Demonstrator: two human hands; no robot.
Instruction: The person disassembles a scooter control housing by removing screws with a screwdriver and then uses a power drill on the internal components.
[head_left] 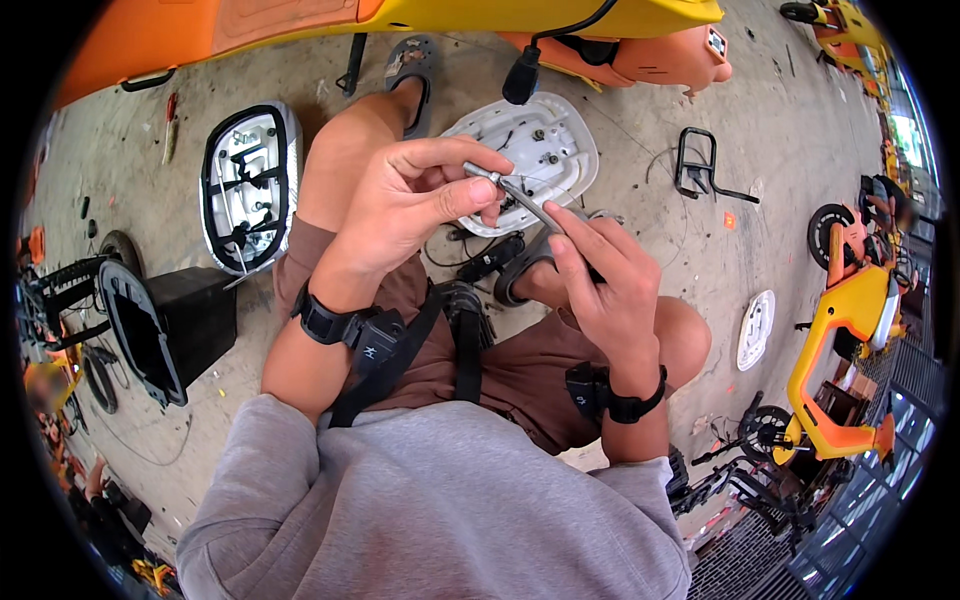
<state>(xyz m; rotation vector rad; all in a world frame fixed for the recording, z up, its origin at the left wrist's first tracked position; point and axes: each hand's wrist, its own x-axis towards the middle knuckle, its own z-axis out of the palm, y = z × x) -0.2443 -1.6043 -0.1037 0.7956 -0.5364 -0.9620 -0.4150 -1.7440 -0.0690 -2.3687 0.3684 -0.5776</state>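
Note:
Between my hands is a thin grey metal rod or tool (529,203), angled down to the right, with a small silver fitting (494,178) near its upper end and a thin wire looping beside it. My left hand (435,200) pinches that upper end with thumb and fingers. My right hand (605,280) holds the lower part, finger and thumb along it; its far end is hidden in the hand. Below them, between my legs, a white plastic panel (560,135) with dark fixings lies on the floor, beside some dark cabled parts (482,260).
Orange-yellow bodywork (420,12) hangs ahead with a black plug (522,75). At left lie a black-rimmed white lid (250,185), black bin (200,320) and screwdriver (170,125). At right are a black frame (700,160), white plate (756,330) and scooters (830,370); other people work at the edges.

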